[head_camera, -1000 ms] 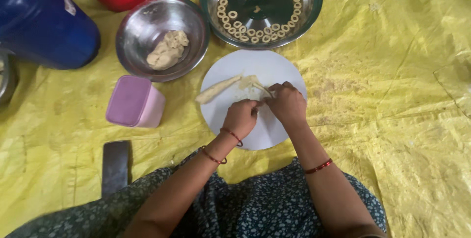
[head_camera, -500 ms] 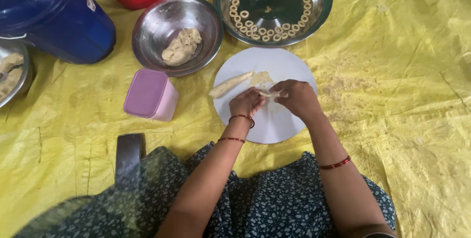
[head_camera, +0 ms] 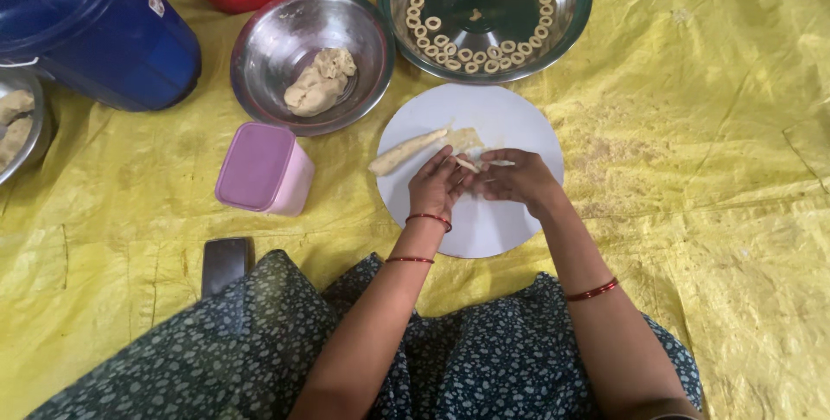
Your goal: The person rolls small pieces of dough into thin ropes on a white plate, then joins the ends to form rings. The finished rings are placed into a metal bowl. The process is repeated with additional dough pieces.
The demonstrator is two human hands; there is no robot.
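My left hand (head_camera: 437, 185) and right hand (head_camera: 517, 181) meet over the white round board (head_camera: 519, 117), fingertips pinched together on a thin dough strip (head_camera: 484, 163). A thicker dough roll (head_camera: 406, 153) lies beside them, unworked. The steel plate (head_camera: 571, 5) already carries many dough rings (head_camera: 484, 55), and a dough lump (head_camera: 320, 83) waits in the steel bowl (head_camera: 259, 48), so I judge plenty remains

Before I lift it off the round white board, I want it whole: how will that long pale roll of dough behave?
The long pale roll of dough looks soft, so it would probably sag or stretch if lifted by one end. It is thin and tapered, so it may tear. Lying flat on the round white board, it would likely roll if pushed sideways.
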